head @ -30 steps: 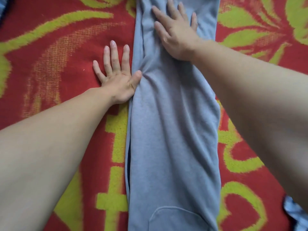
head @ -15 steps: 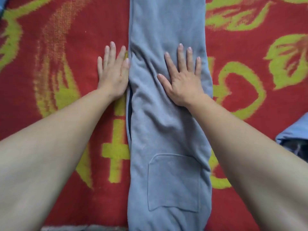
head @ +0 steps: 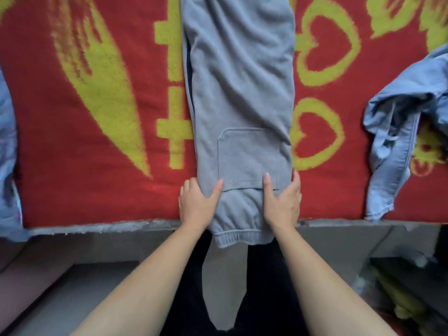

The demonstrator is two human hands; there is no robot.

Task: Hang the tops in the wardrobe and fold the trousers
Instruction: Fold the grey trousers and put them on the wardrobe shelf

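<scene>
Gripping grey trousers [head: 242, 93] by side edges: left hand [head: 197, 205], right hand [head: 283, 202], thumbs on top.

Nothing legible before you: yellow strokes [head: 175, 132] on the red blanket [head: 48, 141] vanish under the grey trousers [head: 237, 81], unreadable.

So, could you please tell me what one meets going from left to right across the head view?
blue cloth at the edge → left hand, gripping the trousers' side → trousers → right hand, gripping their other side → blue garment, crumpled
</scene>
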